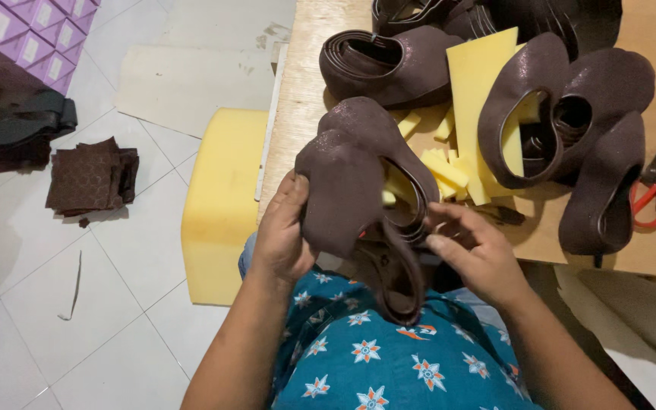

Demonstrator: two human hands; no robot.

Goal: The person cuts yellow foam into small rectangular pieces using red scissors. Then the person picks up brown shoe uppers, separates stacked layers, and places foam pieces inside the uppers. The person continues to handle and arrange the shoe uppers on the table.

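A person is holding a brown shoe upper [358, 190] over their lap at the edge of a wooden table [298, 91]. The left hand [282, 235] is gripping its outer side, while the right hand [476, 254] is pinching its opening rim with fingertips. More brown uppers [571, 114] and yellow foam pieces [476, 83] are lying on the table just beyond. A yellow foam block [222, 197] is sitting on the tiled floor [115, 288] beside the table.

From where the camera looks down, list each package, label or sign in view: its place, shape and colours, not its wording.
Purple boxes: stacked at top left on the floor, rectangular, lilac, each with a small white label on its end.
No signs or screens show.
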